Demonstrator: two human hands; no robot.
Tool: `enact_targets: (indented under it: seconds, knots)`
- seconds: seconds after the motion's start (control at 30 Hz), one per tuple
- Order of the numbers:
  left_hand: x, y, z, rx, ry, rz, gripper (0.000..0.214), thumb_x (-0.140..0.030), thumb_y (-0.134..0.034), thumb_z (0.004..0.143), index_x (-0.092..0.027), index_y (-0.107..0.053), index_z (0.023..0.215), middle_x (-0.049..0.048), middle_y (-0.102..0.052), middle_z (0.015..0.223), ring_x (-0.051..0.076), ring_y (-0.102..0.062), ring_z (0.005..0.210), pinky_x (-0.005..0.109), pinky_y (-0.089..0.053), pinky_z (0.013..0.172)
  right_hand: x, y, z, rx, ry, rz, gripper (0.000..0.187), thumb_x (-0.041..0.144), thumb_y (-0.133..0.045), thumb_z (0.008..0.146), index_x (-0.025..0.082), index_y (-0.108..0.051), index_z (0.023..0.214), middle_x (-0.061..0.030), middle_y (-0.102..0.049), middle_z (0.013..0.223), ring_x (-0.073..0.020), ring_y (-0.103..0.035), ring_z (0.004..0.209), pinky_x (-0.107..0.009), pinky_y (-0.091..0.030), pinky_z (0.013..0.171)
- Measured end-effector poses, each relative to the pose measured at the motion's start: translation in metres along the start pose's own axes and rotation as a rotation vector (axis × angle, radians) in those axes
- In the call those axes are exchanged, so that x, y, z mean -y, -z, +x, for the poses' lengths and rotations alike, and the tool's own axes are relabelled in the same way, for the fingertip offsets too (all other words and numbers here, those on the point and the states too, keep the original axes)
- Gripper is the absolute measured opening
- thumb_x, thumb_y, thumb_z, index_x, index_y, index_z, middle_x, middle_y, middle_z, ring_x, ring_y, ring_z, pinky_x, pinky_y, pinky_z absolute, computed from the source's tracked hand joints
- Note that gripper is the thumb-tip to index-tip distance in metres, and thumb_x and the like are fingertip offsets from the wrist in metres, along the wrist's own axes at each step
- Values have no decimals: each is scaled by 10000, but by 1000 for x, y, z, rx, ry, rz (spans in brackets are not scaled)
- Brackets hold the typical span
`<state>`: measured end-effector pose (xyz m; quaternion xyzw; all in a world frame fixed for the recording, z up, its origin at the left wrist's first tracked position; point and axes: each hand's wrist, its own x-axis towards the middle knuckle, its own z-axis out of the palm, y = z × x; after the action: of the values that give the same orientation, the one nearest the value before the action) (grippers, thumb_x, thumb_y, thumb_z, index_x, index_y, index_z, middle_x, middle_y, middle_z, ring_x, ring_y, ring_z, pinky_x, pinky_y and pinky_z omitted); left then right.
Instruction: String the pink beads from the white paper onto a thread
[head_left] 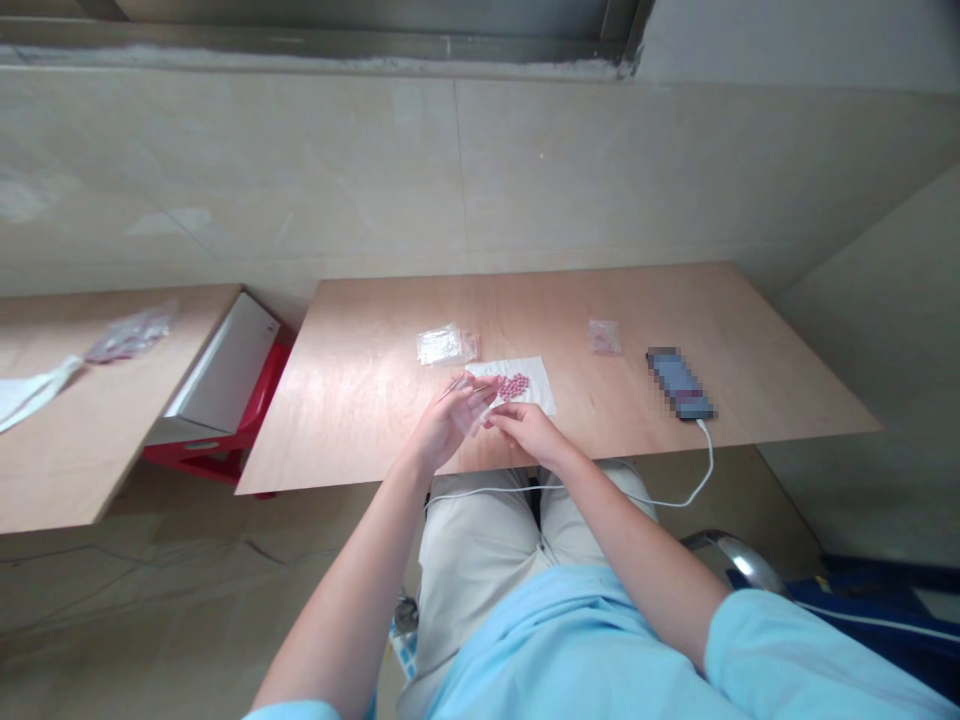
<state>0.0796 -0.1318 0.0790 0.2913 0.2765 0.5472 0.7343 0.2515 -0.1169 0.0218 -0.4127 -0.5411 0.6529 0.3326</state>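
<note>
My left hand (448, 424) is turned palm up over the front of the table, its fingers curled around what looks like a small clear plastic bag (474, 428). A thin shiny line shows at its fingers; its kind is too small to tell. Beside it, my right hand (534, 432) pinches thumb and fingertips together close to the left palm. What sits in that pinch is too small to make out. Just beyond the hands, a cluster of pink-red beads (514, 386) lies on a white sheet (541, 378), partly hidden by my left fingers.
A stack of clear packets (441, 345) lies behind the sheet, and one small packet (604, 337) farther right. A phone (681, 385) with a white cable (706, 465) rests at the right. On the left stand a second table (60, 480) and a red stool (266, 400).
</note>
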Motion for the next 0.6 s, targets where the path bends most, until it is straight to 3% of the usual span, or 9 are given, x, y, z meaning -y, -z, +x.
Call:
enact_targets:
  seconds: [0.1,0.2,0.27,0.43,0.6]
  knots:
    - [0,0,1,26,25,-17,183,-222,-656,860,-210,-603,1035,73,-684,1205,266,-612,1222,472,-400,1100,-5,-1,3,-10,-17,87,273,433,-648,843,171,-705,890,-36,-699,840,-83,-453,509,-202,-346,438]
    - [1,0,1,14,14,33,169,-244,-661,857,-211,-599,1010,65,-685,1149,261,-632,1177,459,-433,1058,-8,3,5,3,-19,37,283,431,-610,867,176,-711,935,-45,-715,890,-86,-459,500,-206,-345,430]
    - [3,0,1,-31,-13,119,165,-255,-681,850,-212,-590,981,50,-680,1097,250,-641,1140,422,-467,996,-9,11,6,-47,11,-95,283,403,-567,894,187,-721,990,-40,-725,884,-98,-487,508,-217,-378,462]
    - [6,1,1,-153,-105,394,238,-289,-752,812,-212,-558,925,35,-653,1023,238,-630,1124,301,-480,814,-5,44,11,-381,200,-651,206,256,-546,893,200,-727,973,-50,-738,939,-173,-644,776,-279,-481,746]
    - [8,2,2,-166,-127,479,263,-325,-761,809,-203,-539,878,30,-631,946,232,-644,1092,289,-471,796,0,56,18,-402,195,-982,186,182,-565,872,196,-702,996,-74,-707,1014,-198,-647,910,-279,-469,811]
